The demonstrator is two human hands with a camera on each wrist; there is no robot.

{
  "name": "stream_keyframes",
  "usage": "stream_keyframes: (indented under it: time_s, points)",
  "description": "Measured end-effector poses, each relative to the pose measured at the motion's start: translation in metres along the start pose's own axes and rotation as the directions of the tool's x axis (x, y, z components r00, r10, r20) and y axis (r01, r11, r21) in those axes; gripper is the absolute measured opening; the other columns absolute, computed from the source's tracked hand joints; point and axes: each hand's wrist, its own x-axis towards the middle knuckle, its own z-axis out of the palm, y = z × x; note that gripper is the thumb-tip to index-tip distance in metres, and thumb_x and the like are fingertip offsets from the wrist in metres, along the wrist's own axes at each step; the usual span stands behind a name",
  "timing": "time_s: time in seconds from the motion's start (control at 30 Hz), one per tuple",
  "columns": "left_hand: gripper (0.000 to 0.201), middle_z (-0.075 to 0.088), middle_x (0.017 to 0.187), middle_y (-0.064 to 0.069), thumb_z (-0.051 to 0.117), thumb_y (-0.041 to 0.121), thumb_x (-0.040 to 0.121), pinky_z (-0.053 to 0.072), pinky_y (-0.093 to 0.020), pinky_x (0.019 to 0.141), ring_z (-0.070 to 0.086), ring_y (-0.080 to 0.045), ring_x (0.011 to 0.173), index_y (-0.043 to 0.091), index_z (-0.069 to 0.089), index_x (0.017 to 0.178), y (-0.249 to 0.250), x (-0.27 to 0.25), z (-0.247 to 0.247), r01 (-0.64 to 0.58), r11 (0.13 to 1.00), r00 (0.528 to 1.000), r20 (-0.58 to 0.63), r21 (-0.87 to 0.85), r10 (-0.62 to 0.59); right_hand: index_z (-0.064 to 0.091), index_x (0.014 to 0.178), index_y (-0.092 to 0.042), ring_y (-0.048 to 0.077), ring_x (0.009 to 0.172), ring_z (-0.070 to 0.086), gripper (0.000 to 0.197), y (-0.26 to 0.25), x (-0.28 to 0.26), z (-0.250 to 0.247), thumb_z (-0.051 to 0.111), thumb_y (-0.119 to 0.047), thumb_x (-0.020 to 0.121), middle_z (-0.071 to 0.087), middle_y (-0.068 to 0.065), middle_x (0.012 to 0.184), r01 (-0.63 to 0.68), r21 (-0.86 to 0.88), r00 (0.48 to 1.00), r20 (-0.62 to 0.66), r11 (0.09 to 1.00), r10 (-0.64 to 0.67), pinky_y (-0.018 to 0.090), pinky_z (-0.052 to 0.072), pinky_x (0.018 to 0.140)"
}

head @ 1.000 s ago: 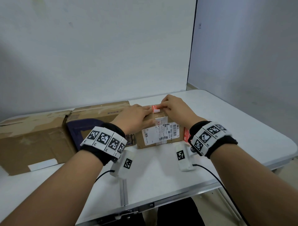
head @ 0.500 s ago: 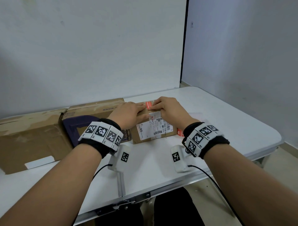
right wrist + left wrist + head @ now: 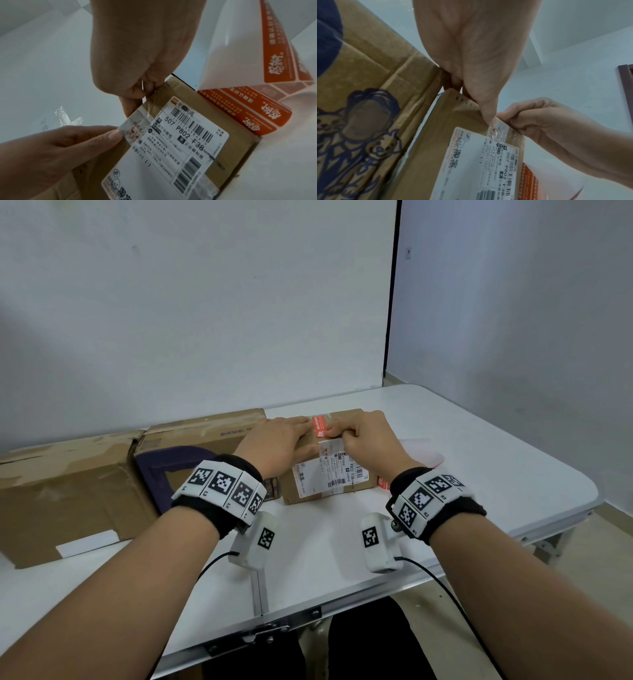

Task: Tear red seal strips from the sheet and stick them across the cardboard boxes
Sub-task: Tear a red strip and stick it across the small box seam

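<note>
A small cardboard box (image 3: 289, 491) with a white shipping label stands mid-table. A red seal strip (image 3: 320, 426) lies on its top, between my two hands. My left hand (image 3: 281, 440) rests flat on the box top, its straight fingers touching the strip's left side; the thumb (image 3: 109, 135) presses the clear tape on the front face. My right hand (image 3: 368, 436) has curled fingers on the strip's right end and its thumb on the front edge. The sheet of red strips (image 3: 240, 108) curls up at the box's right side.
Two bigger cardboard boxes stand left of the small one: a plain worn one (image 3: 61, 498) and one with dark blue print (image 3: 198, 433). The white folding table (image 3: 479, 460) ends close on the right and in front. A wall stands right behind.
The red strip, held just above the box between both hands, now lies down on the box top. Both hands have sunk onto the box with it.
</note>
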Motion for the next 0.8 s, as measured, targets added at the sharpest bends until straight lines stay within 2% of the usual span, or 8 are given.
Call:
stream_keyframes:
  time_s: [0.07, 0.13, 0.2, 0.37, 0.47, 0.6, 0.67, 0.8]
  points:
    - [0.057, 0.049, 0.143, 0.006, 0.039, 0.057, 0.093, 0.046, -0.043, 0.093, 0.055, -0.023, 0.12, 0.022, 0.046, 0.137, 0.001, 0.001, -0.001, -0.011, 1.0, 1.0, 0.004, 0.006, 0.011, 0.077, 0.094, -0.01, 0.005, 0.05, 0.048, 0.037, -0.002, 0.0, -0.001, 0.044, 0.002, 0.085, 0.073, 0.011, 0.095, 0.003, -0.049, 1.0, 0.012, 0.999, -0.003, 0.007, 0.034, 0.045]
    - [0.058, 0.048, 0.144, 0.006, 0.04, 0.058, 0.092, 0.048, -0.04, 0.093, 0.055, -0.022, 0.12, 0.021, 0.048, 0.136, 0.001, 0.001, -0.003, -0.016, 1.0, 1.0, 0.011, -0.003, 0.016, 0.077, 0.093, -0.01, 0.014, 0.059, 0.054, 0.036, -0.004, 0.0, -0.001, 0.044, 0.001, 0.084, 0.072, 0.012, 0.096, 0.027, -0.11, 0.999, 0.023, 0.994, -0.024, 0.018, 0.04, 0.054]
    - [0.058, 0.044, 0.147, 0.006, 0.041, 0.058, 0.091, 0.048, -0.039, 0.094, 0.054, -0.022, 0.122, 0.022, 0.047, 0.137, 0.002, 0.002, -0.007, -0.018, 1.0, 1.0, 0.021, -0.007, 0.018, 0.076, 0.092, -0.009, 0.02, 0.068, 0.059, 0.035, -0.004, 0.0, -0.001, 0.045, 0.001, 0.083, 0.071, 0.011, 0.095, 0.035, -0.137, 0.999, 0.023, 0.99, -0.032, 0.025, 0.044, 0.06]
    - [0.05, 0.04, 0.151, 0.008, 0.042, 0.049, 0.095, 0.046, -0.04, 0.098, 0.051, -0.023, 0.127, 0.027, 0.043, 0.141, 0.007, 0.002, -0.011, -0.063, 0.998, 0.996, 0.055, -0.018, 0.063, 0.076, 0.089, -0.012, 0.024, 0.076, 0.065, 0.036, -0.001, 0.002, 0.001, 0.043, 0.001, 0.082, 0.073, 0.008, 0.092, 0.06, -0.164, 0.998, 0.025, 0.985, -0.056, 0.027, 0.049, 0.064]
    - [0.044, 0.045, 0.147, 0.008, 0.04, 0.043, 0.097, 0.049, -0.042, 0.093, 0.053, -0.023, 0.124, 0.032, 0.042, 0.14, 0.011, -0.002, -0.009, -0.072, 0.997, 0.997, 0.017, 0.021, 0.072, 0.076, 0.088, -0.012, 0.018, 0.068, 0.062, 0.036, 0.002, 0.003, 0.004, 0.042, 0.0, 0.082, 0.073, 0.006, 0.094, 0.012, -0.087, 1.0, 0.002, 0.996, -0.012, 0.022, 0.047, 0.059]
    - [0.038, 0.055, 0.138, 0.012, 0.045, 0.04, 0.096, 0.052, -0.039, 0.083, 0.057, -0.017, 0.12, 0.032, 0.054, 0.132, 0.015, -0.009, -0.007, -0.093, 0.995, 0.99, -0.101, 0.016, 0.095, 0.076, 0.088, -0.011, 0.002, 0.05, 0.048, 0.036, 0.002, 0.001, 0.002, 0.043, 0.001, 0.084, 0.071, 0.005, 0.085, -0.059, 0.029, 0.998, -0.018, 0.998, 0.059, 0.014, 0.035, 0.049]
    - [0.035, 0.06, 0.131, 0.011, 0.047, 0.038, 0.095, 0.052, -0.039, 0.079, 0.059, -0.017, 0.115, 0.03, 0.059, 0.127, 0.015, -0.009, -0.004, -0.126, 0.992, 0.982, -0.14, 0.016, 0.127, 0.077, 0.085, -0.013, 0.003, 0.049, 0.048, 0.037, 0.002, 0.001, 0.001, 0.042, 0.001, 0.083, 0.07, 0.005, 0.08, -0.064, 0.05, 0.998, -0.025, 0.997, 0.065, 0.015, 0.035, 0.048]
    - [0.03, 0.065, 0.124, 0.006, 0.054, 0.03, 0.094, 0.051, -0.033, 0.079, 0.061, -0.018, 0.11, 0.025, 0.065, 0.121, 0.011, -0.01, 0.004, -0.181, 0.983, 0.965, -0.201, -0.035, 0.17, 0.076, 0.081, -0.015, 0.006, 0.052, 0.05, 0.038, 0.003, 0.002, 0.002, 0.042, 0.001, 0.081, 0.071, 0.004, 0.081, -0.05, 0.024, 0.998, -0.033, 0.998, 0.051, 0.019, 0.039, 0.052]
